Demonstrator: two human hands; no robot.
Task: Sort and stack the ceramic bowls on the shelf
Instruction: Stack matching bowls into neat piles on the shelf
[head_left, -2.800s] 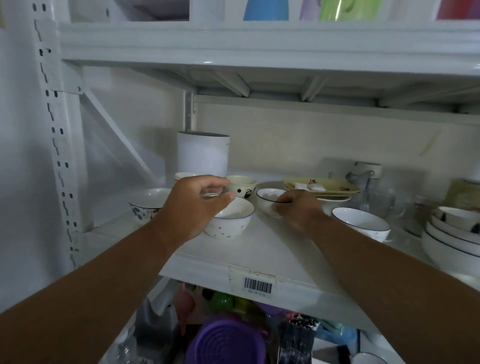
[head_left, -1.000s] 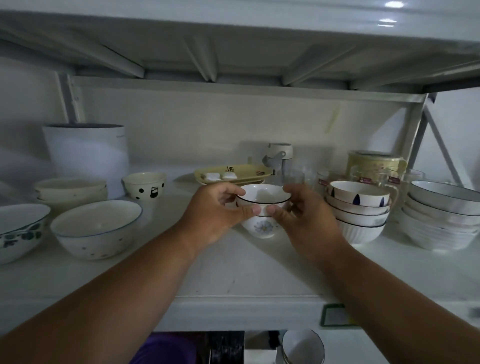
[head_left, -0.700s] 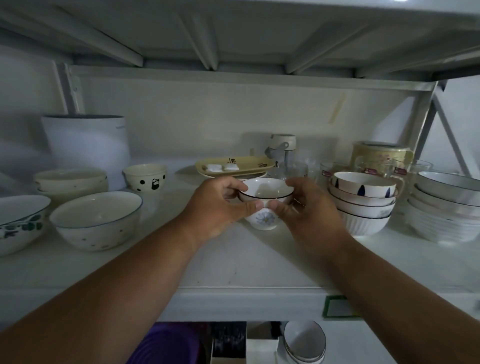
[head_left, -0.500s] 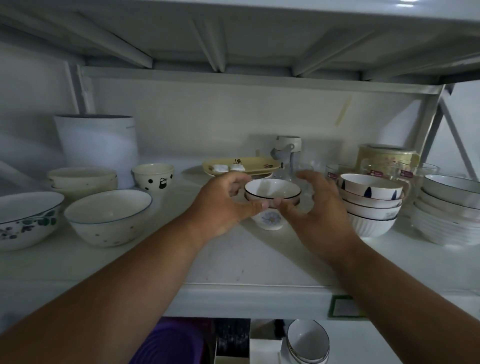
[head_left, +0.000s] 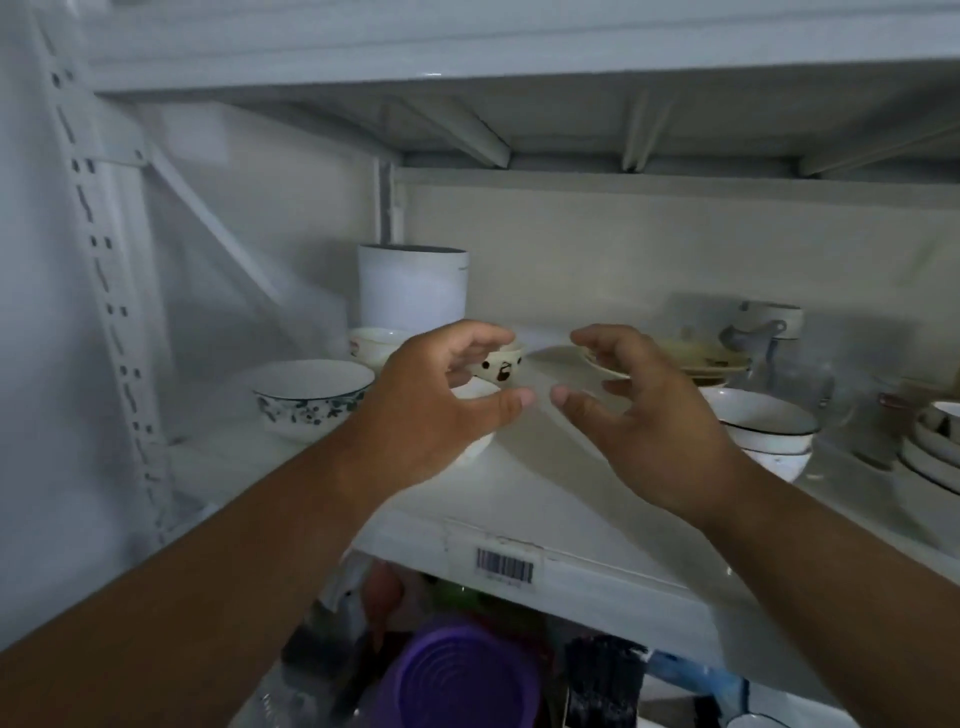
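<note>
Two hands: your left hand (head_left: 431, 410) and right hand (head_left: 644, 415) hover over the white shelf (head_left: 571, 499), fingers loosely curled, released, grasping nothing.
Canister: white cylinder (head_left: 413, 286) stands at the back.
Bowls: floral-patterned bowl (head_left: 311, 392) sits left; dark-rimmed bowls (head_left: 763, 426) stack at your right.
Small bowl: cream bowl with black spots (head_left: 498, 364) stands behind your left fingers, untouched.
</note>
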